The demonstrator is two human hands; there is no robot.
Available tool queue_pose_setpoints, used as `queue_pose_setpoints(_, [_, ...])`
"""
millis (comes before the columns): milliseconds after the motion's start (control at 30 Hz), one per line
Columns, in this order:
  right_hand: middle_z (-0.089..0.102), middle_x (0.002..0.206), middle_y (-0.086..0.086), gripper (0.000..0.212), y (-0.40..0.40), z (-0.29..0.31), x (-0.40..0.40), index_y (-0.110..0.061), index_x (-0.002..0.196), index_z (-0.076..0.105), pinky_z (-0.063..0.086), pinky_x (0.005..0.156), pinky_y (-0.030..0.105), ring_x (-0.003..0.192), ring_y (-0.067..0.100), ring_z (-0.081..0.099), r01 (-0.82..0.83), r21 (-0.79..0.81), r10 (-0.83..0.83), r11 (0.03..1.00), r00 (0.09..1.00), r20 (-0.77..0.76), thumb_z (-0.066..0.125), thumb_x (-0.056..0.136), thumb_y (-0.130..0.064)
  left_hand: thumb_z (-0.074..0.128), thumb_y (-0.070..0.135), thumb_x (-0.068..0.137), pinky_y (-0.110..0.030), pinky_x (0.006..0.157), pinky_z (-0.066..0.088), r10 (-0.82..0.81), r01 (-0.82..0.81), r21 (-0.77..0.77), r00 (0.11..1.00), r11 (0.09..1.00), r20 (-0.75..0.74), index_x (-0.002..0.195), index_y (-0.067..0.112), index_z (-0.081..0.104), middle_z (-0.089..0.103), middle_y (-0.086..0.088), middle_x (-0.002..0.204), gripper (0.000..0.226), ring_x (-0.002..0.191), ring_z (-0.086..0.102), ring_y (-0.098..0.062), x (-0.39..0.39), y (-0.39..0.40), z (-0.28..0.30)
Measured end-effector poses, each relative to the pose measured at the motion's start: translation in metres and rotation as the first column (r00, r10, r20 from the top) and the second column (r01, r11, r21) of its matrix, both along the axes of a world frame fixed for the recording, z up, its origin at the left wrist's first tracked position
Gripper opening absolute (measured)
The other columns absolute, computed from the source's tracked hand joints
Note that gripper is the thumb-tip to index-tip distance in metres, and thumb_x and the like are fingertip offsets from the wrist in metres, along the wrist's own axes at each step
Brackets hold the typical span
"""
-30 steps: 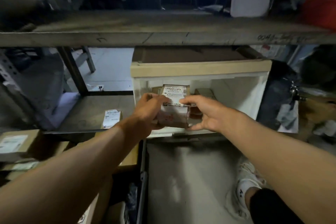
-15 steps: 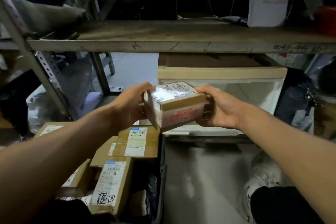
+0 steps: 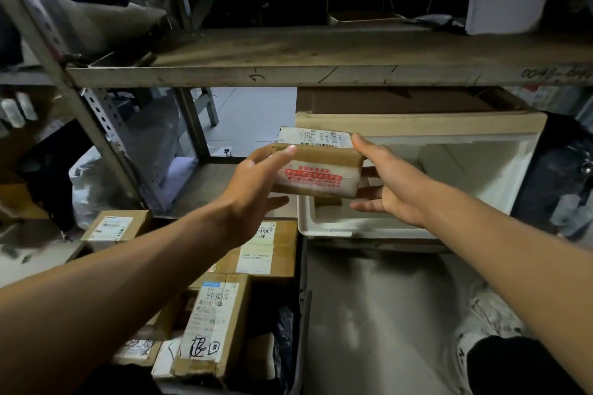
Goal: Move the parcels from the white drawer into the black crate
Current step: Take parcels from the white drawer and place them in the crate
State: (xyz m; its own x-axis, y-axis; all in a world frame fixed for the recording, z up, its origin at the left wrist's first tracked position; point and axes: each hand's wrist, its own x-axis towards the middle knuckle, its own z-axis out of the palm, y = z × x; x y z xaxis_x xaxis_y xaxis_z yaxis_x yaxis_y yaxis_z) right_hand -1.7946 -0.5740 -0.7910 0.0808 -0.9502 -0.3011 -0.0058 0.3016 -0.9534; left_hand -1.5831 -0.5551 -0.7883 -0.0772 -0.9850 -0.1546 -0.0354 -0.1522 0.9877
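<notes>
While my left hand (image 3: 256, 183) presses its fingers flat against the left end of the small brown cardboard parcel (image 3: 316, 167), my right hand (image 3: 390, 184) cups the opposite end, thumb on the top edge and fingers spread loosely below, so I have the box pinched between both palms in the air. I see a white shipping label with barcodes on the parcel's top face and, on the side facing me, a pale strip of tape printed with red characters over the plain cardboard; the box sits roughly level, tipped a little toward me. It hangs just above the front rim of the white plastic drawer (image 3: 324, 228), which is pulled out below a tan board. I can make out a second brown parcel (image 3: 327, 200) inside the drawer, mostly hidden behind the one I hold. Lower left of my hands lies the black crate (image 3: 300, 314), packed with labelled cardboard boxes; the nearest tall box (image 3: 213, 327) carries handwritten black marks on its label. Above everything runs a worn grey metal shelf (image 3: 321, 54).
</notes>
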Motion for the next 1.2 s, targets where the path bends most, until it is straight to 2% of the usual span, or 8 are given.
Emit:
queue_pose_setpoints(100, [0.068,0.119,0.001,0.038,0.0,-0.002,-0.001,-0.03,0.119,0.062,0.056,0.083,0.042,0.11,0.022,0.066,-0.011,-0.054,0.01,0.999,1.0,-0.016,0.045,0.1,-0.058,0.053,0.034,0.101,-0.041,0.098,0.05,0.059,-0.059,0.022,0.998,0.998,0.021,0.124,0.013,0.059,0.07,-0.013,0.113,0.032,0.107,0.067,-0.029,0.006,-0.002,-0.002])
queue_pose_setpoints(200, [0.073,0.101,-0.002,0.026,0.002,0.0,-0.001,-0.028,0.104,0.067,0.05,0.081,0.038,0.097,0.018,0.066,0.027,-0.126,-0.029,0.992,0.999,-0.013,0.041,0.107,-0.031,0.056,0.033,0.1,-0.038,0.091,0.053,0.115,-0.116,0.039,0.993,0.992,0.022,0.126,0.018,0.055,0.066,-0.013,0.118,0.03,0.109,0.065,-0.032,0.009,-0.005,-0.005])
queue_pose_setpoints(367, [0.068,0.113,0.0,0.04,0.005,0.0,-0.006,-0.036,0.111,0.067,0.051,0.089,0.04,0.107,0.019,0.062,-0.007,-0.19,-0.018,0.982,0.991,-0.13,0.045,0.099,-0.004,0.058,0.036,0.099,-0.038,0.084,0.055,0.148,-0.149,0.048,0.989,0.988,0.015,0.127,0.021,0.051,0.064,-0.012,0.118,0.033,0.103,0.068,-0.031,0.006,-0.004,-0.003])
queue_pose_setpoints(533, [0.067,0.119,-0.004,0.034,0.004,-0.003,-0.011,-0.038,0.121,0.064,0.049,0.102,0.044,0.114,0.015,0.06,-0.002,-0.182,-0.025,0.983,0.988,-0.15,0.063,0.096,-0.014,0.056,0.05,0.097,-0.038,0.087,0.051,0.113,-0.115,0.019,0.991,0.993,0.072,0.128,0.028,0.054,0.061,-0.007,0.122,0.038,0.108,0.062,-0.025,0.005,-0.003,-0.004])
queue_pose_setpoints(633, [0.07,0.112,-0.001,0.02,0.004,-0.003,-0.013,-0.032,0.108,0.068,0.054,0.089,0.04,0.107,0.017,0.066,0.041,-0.176,-0.06,0.983,0.993,-0.104,0.069,0.093,-0.019,0.057,0.054,0.095,-0.037,0.089,0.049,0.09,-0.093,0.031,0.992,0.995,0.089,0.138,0.03,0.051,0.063,-0.005,0.125,0.05,0.113,0.061,-0.022,0.005,-0.004,-0.005])
queue_pose_setpoints(733, [0.069,0.112,0.005,0.009,0.003,-0.005,-0.01,-0.024,0.096,0.069,0.058,0.072,0.035,0.104,0.022,0.067,0.099,-0.169,-0.108,0.981,0.993,-0.047,0.073,0.091,-0.018,0.062,0.037,0.097,-0.039,0.095,0.05,0.07,-0.073,0.039,0.995,0.997,0.076,0.139,0.025,0.053,0.064,-0.005,0.125,0.044,0.113,0.062,-0.024,0.007,-0.005,-0.006])
queue_pose_setpoints(900, [0.063,0.11,0.004,0.012,0.002,-0.001,0.0,-0.02,0.092,0.066,0.057,0.068,0.031,0.091,0.021,0.061,0.158,-0.218,-0.168,0.963,0.985,-0.03,0.072,0.091,-0.031,0.061,0.031,0.098,-0.038,0.091,0.051,0.119,-0.123,0.037,0.988,0.992,0.101,0.129,0.022,0.05,0.062,-0.003,0.115,0.033,0.103,0.065,-0.023,0.006,-0.003,-0.007])
queue_pose_setpoints(1200, [0.071,0.101,0.001,0.014,0.006,0.003,-0.003,-0.023,0.105,0.07,0.052,0.078,0.036,0.1,0.019,0.065,0.044,-0.2,-0.055,0.979,0.997,-0.05,0.062,0.097,-0.031,0.055,0.033,0.102,-0.046,0.097,0.053,0.196,-0.199,0.053,0.979,0.979,0.05,0.125,0.017,0.054,0.065,-0.008,0.113,0.029,0.103,0.067,-0.027,0.002,-0.003,-0.008])
